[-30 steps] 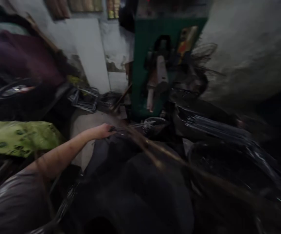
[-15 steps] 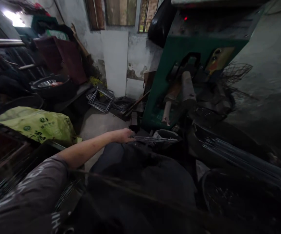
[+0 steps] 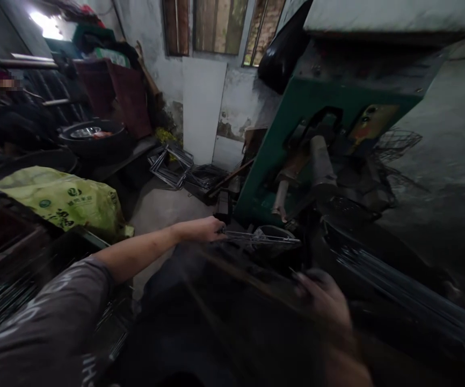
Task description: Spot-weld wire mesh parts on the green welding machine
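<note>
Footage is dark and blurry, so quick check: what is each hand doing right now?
Left hand: closed on a wire frame beside the green machine.
Right hand: motion-blurred, grip cannot be told.

The right hand [image 3: 324, 306] swings into view low and blurred, below the wire piece [image 3: 260, 238], where half a second ago there was only dark cloth. The left hand [image 3: 204, 230] has crept slightly right with that piece.

Green machine [image 3: 281, 145], yellow-green printed sack [image 3: 61, 201], silvery wire frame [image 3: 256, 238], grey lettered sleeve [image 3: 43, 328].
</note>
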The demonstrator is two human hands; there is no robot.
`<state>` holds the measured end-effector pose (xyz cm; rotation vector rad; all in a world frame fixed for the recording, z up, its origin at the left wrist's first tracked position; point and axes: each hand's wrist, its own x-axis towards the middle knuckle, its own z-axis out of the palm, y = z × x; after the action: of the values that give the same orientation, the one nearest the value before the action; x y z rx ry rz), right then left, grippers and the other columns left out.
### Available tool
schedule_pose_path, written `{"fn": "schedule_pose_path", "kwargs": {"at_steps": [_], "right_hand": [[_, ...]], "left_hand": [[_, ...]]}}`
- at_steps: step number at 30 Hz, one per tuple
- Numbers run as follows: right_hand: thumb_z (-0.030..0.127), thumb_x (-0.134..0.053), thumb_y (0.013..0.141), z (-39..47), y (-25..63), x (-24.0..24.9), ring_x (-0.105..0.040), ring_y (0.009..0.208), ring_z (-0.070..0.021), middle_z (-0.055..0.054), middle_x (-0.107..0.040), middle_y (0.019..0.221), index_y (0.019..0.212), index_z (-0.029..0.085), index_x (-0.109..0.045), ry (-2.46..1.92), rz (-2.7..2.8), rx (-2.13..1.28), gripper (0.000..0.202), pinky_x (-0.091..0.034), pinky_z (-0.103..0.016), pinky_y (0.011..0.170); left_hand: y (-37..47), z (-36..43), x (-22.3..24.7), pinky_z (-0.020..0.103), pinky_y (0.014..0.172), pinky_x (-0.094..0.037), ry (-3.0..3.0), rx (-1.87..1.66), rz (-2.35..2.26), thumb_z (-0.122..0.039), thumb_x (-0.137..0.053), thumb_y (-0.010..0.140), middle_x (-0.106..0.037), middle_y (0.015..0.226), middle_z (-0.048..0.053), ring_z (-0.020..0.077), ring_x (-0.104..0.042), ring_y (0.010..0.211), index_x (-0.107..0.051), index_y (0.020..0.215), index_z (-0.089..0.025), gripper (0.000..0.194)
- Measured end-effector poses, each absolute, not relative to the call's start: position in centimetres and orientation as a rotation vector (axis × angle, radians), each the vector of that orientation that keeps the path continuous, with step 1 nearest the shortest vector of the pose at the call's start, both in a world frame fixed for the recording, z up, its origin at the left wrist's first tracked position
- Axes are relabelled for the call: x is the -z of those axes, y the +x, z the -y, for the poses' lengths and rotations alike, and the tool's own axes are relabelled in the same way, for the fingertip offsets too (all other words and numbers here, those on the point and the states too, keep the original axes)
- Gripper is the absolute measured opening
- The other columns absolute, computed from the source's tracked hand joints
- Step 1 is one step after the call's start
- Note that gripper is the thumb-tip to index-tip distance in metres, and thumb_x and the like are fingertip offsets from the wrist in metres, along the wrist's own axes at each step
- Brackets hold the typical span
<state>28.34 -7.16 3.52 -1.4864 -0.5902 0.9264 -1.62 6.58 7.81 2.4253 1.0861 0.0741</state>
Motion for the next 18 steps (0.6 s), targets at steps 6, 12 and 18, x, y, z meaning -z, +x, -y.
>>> {"fn": "schedule_pose_path", "kwargs": {"at_steps": [6,12,18], "right_hand": [[0.033,-0.085,0.033,-1.5,23.1,-1.9,-0.056,0.051,-0.0102,0.006,-0.058,0.06,0.072,0.018,-0.049,-1.27,0.457,-0.972,0.055,-0.053,-0.025,0.048],[0.034,-0.086,0.04,-2.4,23.3,-0.8,-0.062,0.063,-0.0127,0.006,-0.06,0.064,0.072,0.018,-0.047,-1.151,0.485,-0.911,0.053,-0.058,-0.032,0.064],[0.029,-0.086,0.041,-2.9,22.9,-1.3,-0.061,0.059,-0.0104,0.008,-0.058,0.063,0.07,0.018,-0.047,-1.072,0.468,-0.866,0.049,-0.059,-0.036,0.069]], "left_hand": [[-1.4,-6.7,-8.7,0.023,0.055,-0.036,2.402,-0.078,-1.069,-0.039,-0.05,0.089,-0.063,0.071,0.005,0.0128,-0.054,0.059,-0.065,0.09,-0.013,0.03],[-1.7,-7.1,-8.1,0.022,0.053,-0.035,2.366,-0.109,-1.086,-0.04,-0.051,0.088,-0.06,0.067,0.004,0.0114,-0.051,0.056,-0.065,0.085,-0.013,0.031],[-1.4,-7.4,-7.8,0.023,0.053,-0.034,2.354,-0.14,-1.087,-0.04,-0.051,0.088,-0.057,0.063,0.002,0.0101,-0.046,0.053,-0.065,0.085,-0.013,0.03]]}}
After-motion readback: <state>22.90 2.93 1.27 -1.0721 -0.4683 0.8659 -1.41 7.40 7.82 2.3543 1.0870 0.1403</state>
